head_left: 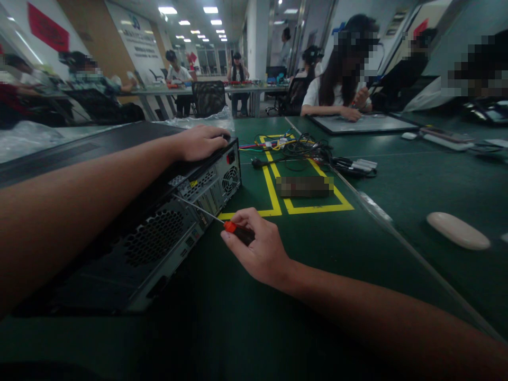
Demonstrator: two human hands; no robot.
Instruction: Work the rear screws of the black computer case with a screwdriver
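Your left hand (204,142) lies open atop the computer case (154,238) on the left; your right hand (260,246) grips a screwdriver (230,226), its tip at the case's vented back.

The computer case (159,233) is lying at the left of the table (341,317), its rear panel (206,197) facing right, and the left hand (204,142) is resting on its top. To the panel's right, the right hand (260,246) is holding a screwdriver (230,226) that is pointing leftward at it. Cables (305,148) are lying behind that hand, across the far part of taped outlines (273,193). Beyond, rightward, a person (329,95) is sitting behind a flat panel (365,123).
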